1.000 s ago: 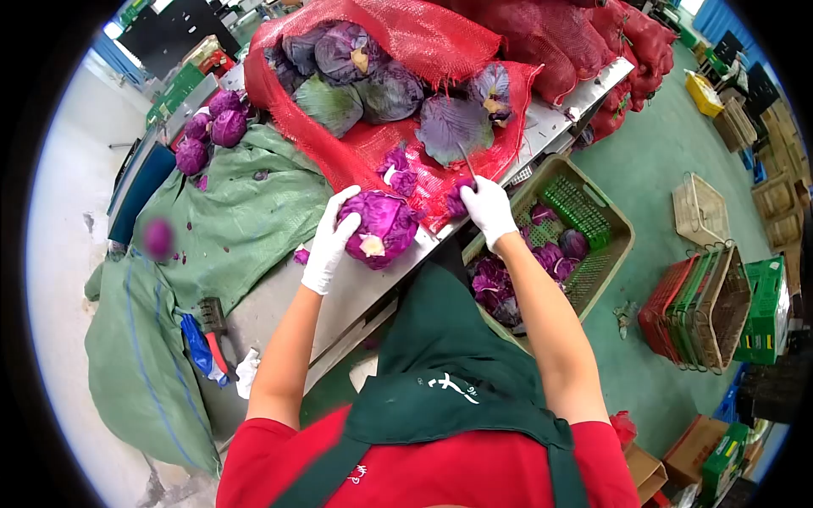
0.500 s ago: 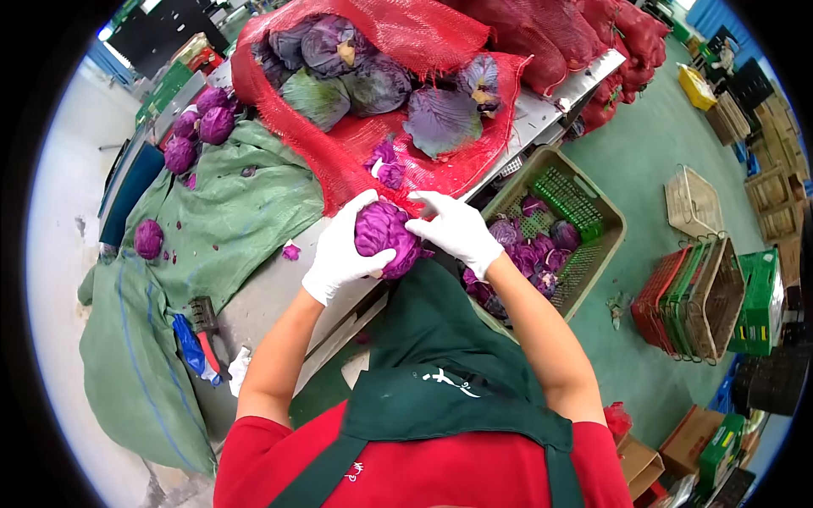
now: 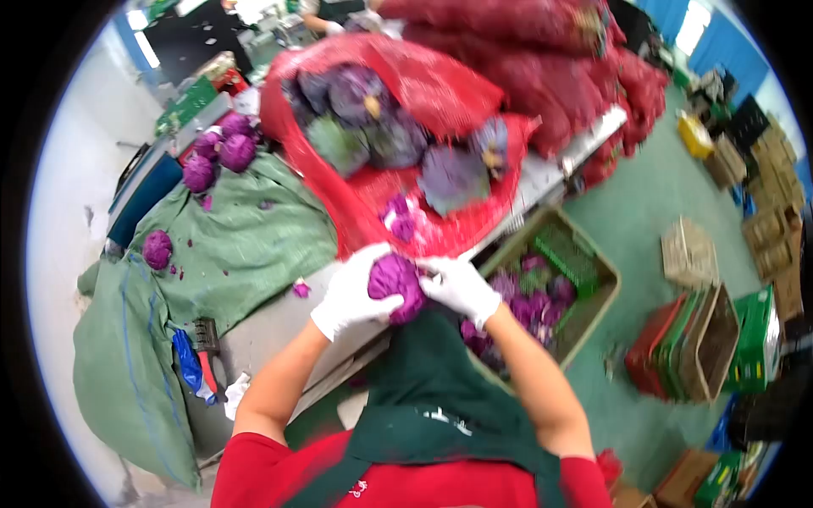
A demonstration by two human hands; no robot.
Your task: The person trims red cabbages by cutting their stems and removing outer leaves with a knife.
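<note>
My left hand [image 3: 350, 294], in a white glove, is wrapped round the left side of a peeled red cabbage [image 3: 395, 286], its thumb across the lower part. My right hand [image 3: 463, 290], also gloved in white, has its fingers closed at the cabbage's right edge. Motion blur hides exactly what those fingertips pinch. The cabbage is held in front of my apron, by the table edge. Just beyond it, torn purple leaves [image 3: 400, 218] lie on an open red mesh sack [image 3: 339, 222] with several unpeeled cabbages [image 3: 455, 179] in it.
A green crate [image 3: 603, 298] of purple leaves stands to the right. Peeled cabbages [image 3: 238, 152] and a green woven sheet [image 3: 246, 224] lie on the left, near a red-handled tool [image 3: 208, 356]. Full red sacks [image 3: 525, 93] are piled behind. Stacked crates [image 3: 690, 343] stand on the floor.
The view has tilted, so the table and sacks appear lower. Both hands remain at the cabbage; the right hand's fingers have drawn together at its right edge. A co-worker's arm now shows at the top.
</note>
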